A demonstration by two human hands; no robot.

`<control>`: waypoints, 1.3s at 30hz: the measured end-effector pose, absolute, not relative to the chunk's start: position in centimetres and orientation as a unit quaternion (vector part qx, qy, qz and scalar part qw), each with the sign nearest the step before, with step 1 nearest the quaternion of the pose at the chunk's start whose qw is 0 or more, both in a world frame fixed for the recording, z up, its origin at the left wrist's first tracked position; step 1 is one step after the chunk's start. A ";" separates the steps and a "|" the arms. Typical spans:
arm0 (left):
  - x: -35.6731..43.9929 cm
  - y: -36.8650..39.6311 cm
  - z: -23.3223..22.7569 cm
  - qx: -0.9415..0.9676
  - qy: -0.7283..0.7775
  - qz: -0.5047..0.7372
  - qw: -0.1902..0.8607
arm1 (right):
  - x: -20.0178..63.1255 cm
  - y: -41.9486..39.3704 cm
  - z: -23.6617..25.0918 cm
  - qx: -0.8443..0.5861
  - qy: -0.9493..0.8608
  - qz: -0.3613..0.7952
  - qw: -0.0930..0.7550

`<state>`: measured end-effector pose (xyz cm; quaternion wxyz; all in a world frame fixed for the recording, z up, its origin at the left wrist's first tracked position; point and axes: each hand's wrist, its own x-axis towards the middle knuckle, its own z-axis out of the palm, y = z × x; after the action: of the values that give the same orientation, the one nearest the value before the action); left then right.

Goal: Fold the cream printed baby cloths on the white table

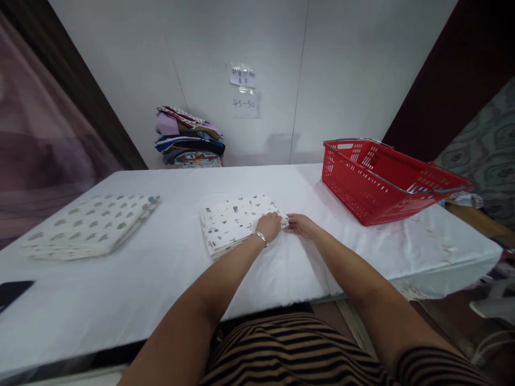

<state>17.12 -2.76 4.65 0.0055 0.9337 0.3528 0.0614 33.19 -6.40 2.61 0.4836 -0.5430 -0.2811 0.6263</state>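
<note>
A white cloth (235, 217) with small dark printed figures lies folded flat in several layers on the white-covered table (169, 289). My left hand (269, 226), with a silver bracelet at the wrist, is closed at the cloth's right edge. Just to its right, my right hand (301, 225) pinches a small bunched corner of the same cloth between thumb and fingers. My left fingertips are partly turned away from view, close beside that corner.
A red plastic basket (362, 187) with metal handles stands at the right. Another folded white cloth (88, 225) with grey shapes lies at the left, near a dark flat object (14, 294). Stacked folded fabrics (191, 139) rest against the back wall, beside paper signs (245, 103).
</note>
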 end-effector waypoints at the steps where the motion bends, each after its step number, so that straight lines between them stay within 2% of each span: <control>1: 17.2 -2.7 4.6 0.934 0.352 0.065 0.007 | 33.3 -6.3 2.7 -0.544 -0.272 0.632 0.481; 15: 17.0 -3.1 4.2 0.915 0.381 0.129 0.038 | 33.3 -5.9 1.5 -0.575 -0.311 0.593 0.469; 29: 17.6 -3.0 4.6 0.909 0.397 0.124 0.020 | 32.6 -6.1 2.1 -0.580 -0.317 0.580 0.476; 39: 18.0 -3.4 4.1 0.915 0.389 0.109 0.019 | 31.8 -6.0 3.5 -0.621 -0.338 0.529 0.470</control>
<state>18.01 -3.42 4.08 0.0191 0.9146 0.3890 0.1092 31.77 -6.05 3.53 0.4699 -0.6210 -0.3380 0.5286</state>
